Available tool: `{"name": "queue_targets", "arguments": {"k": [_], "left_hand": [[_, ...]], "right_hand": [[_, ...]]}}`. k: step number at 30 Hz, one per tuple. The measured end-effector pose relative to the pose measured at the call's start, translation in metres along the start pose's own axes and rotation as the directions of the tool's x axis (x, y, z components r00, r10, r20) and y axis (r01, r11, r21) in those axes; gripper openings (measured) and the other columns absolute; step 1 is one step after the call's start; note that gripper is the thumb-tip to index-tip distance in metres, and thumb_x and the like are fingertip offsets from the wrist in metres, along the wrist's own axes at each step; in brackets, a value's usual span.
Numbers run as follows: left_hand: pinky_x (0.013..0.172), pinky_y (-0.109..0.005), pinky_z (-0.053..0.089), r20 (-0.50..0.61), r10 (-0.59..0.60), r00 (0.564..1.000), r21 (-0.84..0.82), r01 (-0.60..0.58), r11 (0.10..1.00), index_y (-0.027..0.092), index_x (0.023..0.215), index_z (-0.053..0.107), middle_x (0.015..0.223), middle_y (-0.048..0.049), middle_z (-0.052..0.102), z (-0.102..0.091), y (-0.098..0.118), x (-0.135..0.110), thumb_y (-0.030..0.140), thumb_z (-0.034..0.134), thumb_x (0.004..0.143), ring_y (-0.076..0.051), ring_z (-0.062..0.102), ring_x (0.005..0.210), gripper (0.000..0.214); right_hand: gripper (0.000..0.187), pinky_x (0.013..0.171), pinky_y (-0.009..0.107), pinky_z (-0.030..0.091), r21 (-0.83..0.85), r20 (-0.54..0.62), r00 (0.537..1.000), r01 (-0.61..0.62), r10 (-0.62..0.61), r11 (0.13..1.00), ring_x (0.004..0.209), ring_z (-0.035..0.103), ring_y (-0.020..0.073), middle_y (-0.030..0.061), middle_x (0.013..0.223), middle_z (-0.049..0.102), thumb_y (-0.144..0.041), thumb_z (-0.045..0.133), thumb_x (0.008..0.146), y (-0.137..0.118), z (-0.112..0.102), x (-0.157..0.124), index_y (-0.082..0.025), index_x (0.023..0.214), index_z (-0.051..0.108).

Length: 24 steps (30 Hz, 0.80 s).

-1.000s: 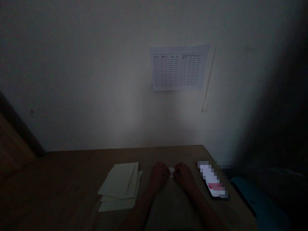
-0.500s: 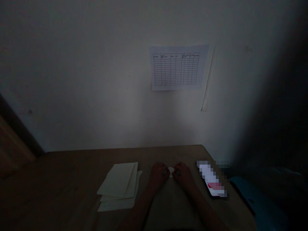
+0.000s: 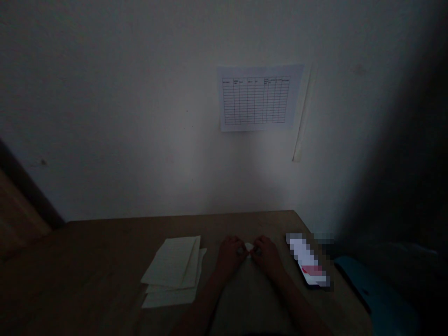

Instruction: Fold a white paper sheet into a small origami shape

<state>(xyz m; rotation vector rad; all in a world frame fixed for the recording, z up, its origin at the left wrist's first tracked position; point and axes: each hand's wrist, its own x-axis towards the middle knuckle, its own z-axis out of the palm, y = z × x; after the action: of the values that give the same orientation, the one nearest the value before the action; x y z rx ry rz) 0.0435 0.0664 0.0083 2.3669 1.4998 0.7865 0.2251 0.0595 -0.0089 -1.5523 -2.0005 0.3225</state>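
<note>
- Head view, lower centre: the left hand (image 3: pixel 230 252) and right hand (image 3: pixel 265 252), both curled nearly closed, pinch a small white paper piece (image 3: pixel 248 246) between them.
- It could tear if they tug unevenly, or slip if either pinch loosens.

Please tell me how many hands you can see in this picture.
2: the left hand and the right hand, on either side of a small white piece, at the table. Dark areas could hide others.
</note>
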Motion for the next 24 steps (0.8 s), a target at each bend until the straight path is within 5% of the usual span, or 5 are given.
{"name": "queue_targets", "arguments": {"k": [24], "left_hand": [[0.091,-0.032,0.04,0.009,-0.035,0.999,-0.061,0.036,0.998,0.024,0.087,0.069,0.104,-0.0027,0.066,0.0021,-0.0037,0.0001,0.02,0.062,0.078,-0.021,0.056,0.103,0.011]], "right_hand": [[0.004,0.083,0.028,0.04,0.016,-0.043,0.999,0.025,-0.024,1.0,0.096,0.058,0.0202,0.0054,0.099,0.063,-0.022,0.064,0.08,-0.0011,-0.0012,-0.002,-0.021,0.082,0.068]]}}
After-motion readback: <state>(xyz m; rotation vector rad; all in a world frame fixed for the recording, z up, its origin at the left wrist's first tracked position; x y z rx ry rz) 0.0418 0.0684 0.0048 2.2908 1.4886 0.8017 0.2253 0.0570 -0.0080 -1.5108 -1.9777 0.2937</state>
